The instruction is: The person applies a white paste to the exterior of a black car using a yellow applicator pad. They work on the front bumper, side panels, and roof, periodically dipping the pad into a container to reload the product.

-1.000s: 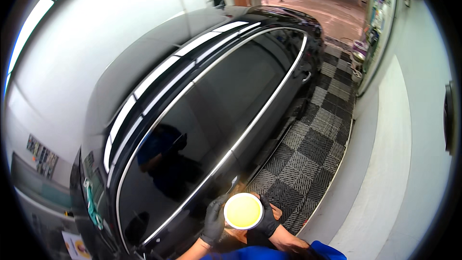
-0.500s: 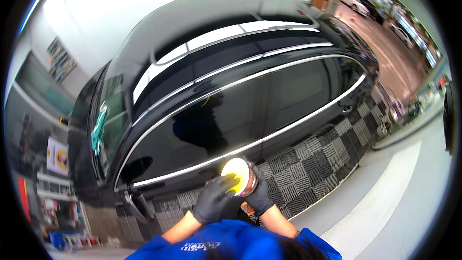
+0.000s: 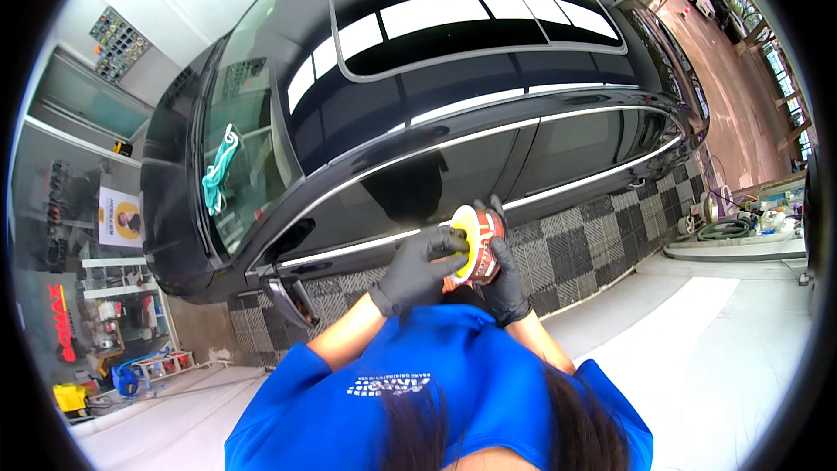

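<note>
A round red-brown tub (image 3: 492, 240) with a pale rim and a yellow face (image 3: 475, 250) is held before my chest, tilted toward the left. My right hand (image 3: 506, 286), in a black glove, wraps round its side from the right and below. My left hand (image 3: 417, 269), gloved in black too, has its bent fingers against the yellow face. Whether the yellow is the tub's contents or a pad under those fingers I cannot tell. Just beyond my hands stands a black car (image 3: 410, 122), its side windows facing me.
A green cloth (image 3: 220, 170) hangs at the windshield. The wing mirror (image 3: 290, 301) juts toward me at the left. Grey and black floor tiles (image 3: 567, 266) run along the car. A coiled hose (image 3: 724, 228) and bottles lie at the right; shelves (image 3: 131, 288) stand at the left.
The view has shifted, so the car sits higher and more of my blue shirt shows. My hands and the tub appear further up and right; the tub has turned, showing more of its side.
</note>
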Tool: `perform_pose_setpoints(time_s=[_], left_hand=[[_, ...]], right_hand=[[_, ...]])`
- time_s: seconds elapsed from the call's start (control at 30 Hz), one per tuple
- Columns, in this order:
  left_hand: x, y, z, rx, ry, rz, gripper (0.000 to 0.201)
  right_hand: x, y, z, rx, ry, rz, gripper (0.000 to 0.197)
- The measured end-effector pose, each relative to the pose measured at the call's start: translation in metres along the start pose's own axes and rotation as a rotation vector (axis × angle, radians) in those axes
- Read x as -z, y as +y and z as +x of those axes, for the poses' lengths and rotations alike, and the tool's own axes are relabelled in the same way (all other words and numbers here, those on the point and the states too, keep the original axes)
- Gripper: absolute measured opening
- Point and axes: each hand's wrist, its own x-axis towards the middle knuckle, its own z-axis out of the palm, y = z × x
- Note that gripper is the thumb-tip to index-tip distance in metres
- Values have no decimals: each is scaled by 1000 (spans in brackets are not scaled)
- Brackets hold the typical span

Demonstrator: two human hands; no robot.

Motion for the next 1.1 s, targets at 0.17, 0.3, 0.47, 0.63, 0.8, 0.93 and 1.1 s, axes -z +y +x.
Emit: perform_pose_setpoints(time_s=[0.17,0.3,0.47,0.63,0.8,0.93,1.1], left_hand=[[-10,23,16,-2,55,-73,24],[-4,38,20,-117,70,189,33],[-14,64,39,-84,132,328,35],[-26,64,61,26,167,256,38],[-36,59,87,161,188,11,35],[-37,58,102,209,255,-68,27],[-37,52,113,302,293,-33,20]], right_hand=[[-25,-31,11,45,24,-181,78],[-30,-47,20,-170,-1,-12,76],[-20,-57,47,-115,-48,55,75],[-5,-76,66,-191,-73,14,75],[12,-90,85,-241,-123,-16,74],[24,-91,96,-316,-162,-63,75],[41,-87,102,-382,-115,-157,73]])
